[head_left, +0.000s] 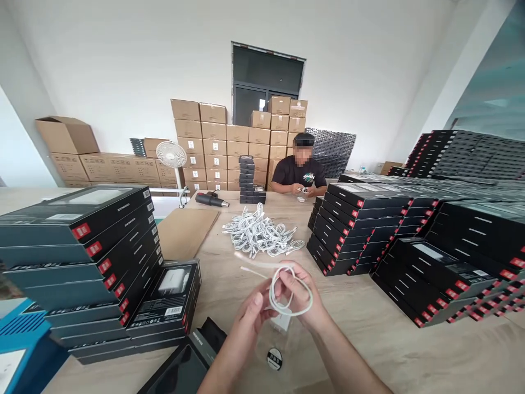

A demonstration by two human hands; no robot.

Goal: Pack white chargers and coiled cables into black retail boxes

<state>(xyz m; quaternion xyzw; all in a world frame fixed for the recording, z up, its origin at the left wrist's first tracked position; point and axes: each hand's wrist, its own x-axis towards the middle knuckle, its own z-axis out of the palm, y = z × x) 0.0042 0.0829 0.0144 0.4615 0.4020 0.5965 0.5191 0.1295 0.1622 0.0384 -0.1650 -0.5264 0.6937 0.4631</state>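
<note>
The left hand (249, 313) and right hand (298, 289) pinched a white cable (294, 314), light and limp, easiest held at its loop.

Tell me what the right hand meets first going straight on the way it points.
The right hand, past the white cable coil it holds, likely meets the heap of white cables first; depth is unclear.
</note>
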